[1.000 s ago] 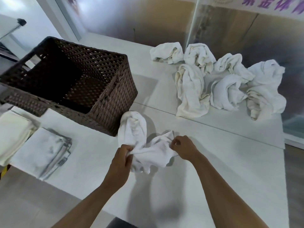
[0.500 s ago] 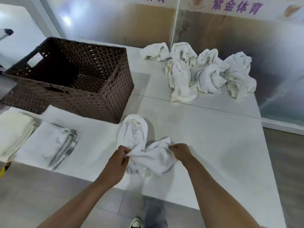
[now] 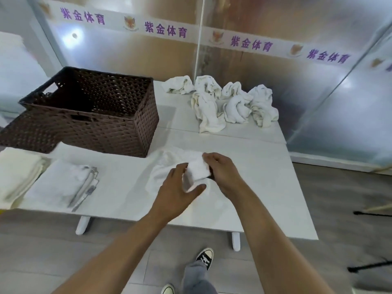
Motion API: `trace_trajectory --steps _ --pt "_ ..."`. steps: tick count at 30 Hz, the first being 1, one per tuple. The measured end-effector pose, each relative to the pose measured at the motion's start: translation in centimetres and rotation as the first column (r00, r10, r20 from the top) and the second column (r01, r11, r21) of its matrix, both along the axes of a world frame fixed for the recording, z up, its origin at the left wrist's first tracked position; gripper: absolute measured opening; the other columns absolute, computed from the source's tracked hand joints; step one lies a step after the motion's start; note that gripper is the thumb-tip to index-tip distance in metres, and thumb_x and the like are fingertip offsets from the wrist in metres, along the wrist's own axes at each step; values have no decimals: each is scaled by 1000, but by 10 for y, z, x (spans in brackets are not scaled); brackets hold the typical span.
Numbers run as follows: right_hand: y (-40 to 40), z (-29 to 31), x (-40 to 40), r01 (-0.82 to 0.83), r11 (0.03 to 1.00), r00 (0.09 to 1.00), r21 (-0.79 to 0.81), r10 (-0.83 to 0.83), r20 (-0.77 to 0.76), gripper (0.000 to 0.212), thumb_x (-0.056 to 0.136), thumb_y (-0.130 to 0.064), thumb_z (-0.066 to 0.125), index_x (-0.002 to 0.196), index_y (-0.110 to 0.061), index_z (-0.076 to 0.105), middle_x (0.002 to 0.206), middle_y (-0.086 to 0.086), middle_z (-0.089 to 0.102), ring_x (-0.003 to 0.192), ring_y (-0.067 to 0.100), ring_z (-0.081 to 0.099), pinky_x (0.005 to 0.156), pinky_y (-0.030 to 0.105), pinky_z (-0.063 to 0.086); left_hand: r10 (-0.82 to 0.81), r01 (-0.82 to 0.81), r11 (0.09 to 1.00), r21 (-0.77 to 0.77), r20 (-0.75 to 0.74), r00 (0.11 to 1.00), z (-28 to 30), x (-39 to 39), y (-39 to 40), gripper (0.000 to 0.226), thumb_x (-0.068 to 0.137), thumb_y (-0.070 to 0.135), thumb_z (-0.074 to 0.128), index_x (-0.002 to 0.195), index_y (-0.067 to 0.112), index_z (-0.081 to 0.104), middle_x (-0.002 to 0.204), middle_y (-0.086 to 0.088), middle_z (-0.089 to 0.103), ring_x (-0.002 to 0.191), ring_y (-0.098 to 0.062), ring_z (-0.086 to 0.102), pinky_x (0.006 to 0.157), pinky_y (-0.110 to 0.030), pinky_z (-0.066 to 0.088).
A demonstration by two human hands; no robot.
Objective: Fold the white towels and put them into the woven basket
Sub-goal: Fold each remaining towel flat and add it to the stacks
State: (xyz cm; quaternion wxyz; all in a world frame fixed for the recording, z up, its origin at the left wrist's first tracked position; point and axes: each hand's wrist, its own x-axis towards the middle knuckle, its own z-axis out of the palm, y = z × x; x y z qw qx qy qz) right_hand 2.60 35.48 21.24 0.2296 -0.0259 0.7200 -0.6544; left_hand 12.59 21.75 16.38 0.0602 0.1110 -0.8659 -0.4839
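Towel point(image 3: 198, 169) edge hidden beneath both hands' grip

One woven basket point(image 3: 95, 115); one lid point(image 3: 27, 132); two folded towels point(image 3: 61, 183); one towel in hands point(image 3: 182, 168); crumpled pile point(image 3: 224, 105), count unclear.

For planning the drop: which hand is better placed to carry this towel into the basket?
Probably the left hand: it already holds the towel, and the woven basket stands on its side. The right hand is farther away.

Bare forearms point(image 3: 273, 225), grey trousers point(image 3: 196, 279), black-and-white sneakers point(image 3: 205, 257)
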Motion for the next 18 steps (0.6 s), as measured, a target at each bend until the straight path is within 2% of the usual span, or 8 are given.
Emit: trace_trajectory --steps 3,4,6,8,11,14,16,18 --pt "-3 34 15 -9 1000 988 21 12 -152 19 98 -27 66 91 -13 76 95 0 77 92 13 71 84 30 56 117 -123 992 -8 -255 960 33 -3 -7 16 99 29 53 115 28 58 104 14 67 95 -8 64 82 -36 55" --pt "-1 45 18 14 1000 981 18 -10 -196 16 97 -28 68 89 -17 76 94 -8 76 91 6 68 83 25 51 99 -102 995 10 -319 943 47 -4 -10 14 102 20 50 109 24 60 97 13 66 90 -8 63 79 -33 54" --pt "3 64 19 54 998 968 -29 -59 -244 12 97 -30 68 89 -25 76 107 -17 72 100 -1 65 86 19 46 22 -18 1000 13 -373 928 76 -8 -15 15 103 11 46 103 17 60 90 8 64 82 -9 60 72 -28 48" --pt "7 83 17 7 996 962 -88 -31 -273 14 100 -29 63 99 -20 73 119 -15 70 109 1 63 90 16 45 -21 23 1000 1 -362 932 105 -13 -15 17 104 7 42 98 11 58 86 1 59 76 -8 53 68 -27 42" --pt "15 108 16 -132 982 936 -132 80 -343 15 99 -19 61 105 -6 61 99 -2 64 94 11 59 86 24 45 17 14 996 87 -344 939 142 -25 -12 21 102 14 40 89 2 51 80 -13 51 73 -12 45 69 -33 36" --pt "27 121 18 -243 965 914 -96 195 -355 32 94 -21 72 122 -19 56 84 4 59 82 13 58 75 20 48 74 -12 986 167 -366 928 179 -28 -2 37 102 28 53 74 8 43 65 5 37 64 -8 36 61 -27 31" --pt "36 121 20 -288 957 899 -31 260 -351 50 88 -29 80 130 -32 53 88 0 69 84 14 67 76 25 55 62 -15 993 116 -409 911 194 -28 9 43 103 31 54 68 13 36 61 10 30 59 -8 30 57 -26 27" --pt "44 120 25 -314 949 893 15 301 -336 45 88 -30 81 128 -27 60 103 -1 77 94 17 74 81 32 60 57 -48 998 32 -421 905 200 -27 20 43 105 34 50 70 11 36 61 7 31 58 -9 31 56 -25 27"
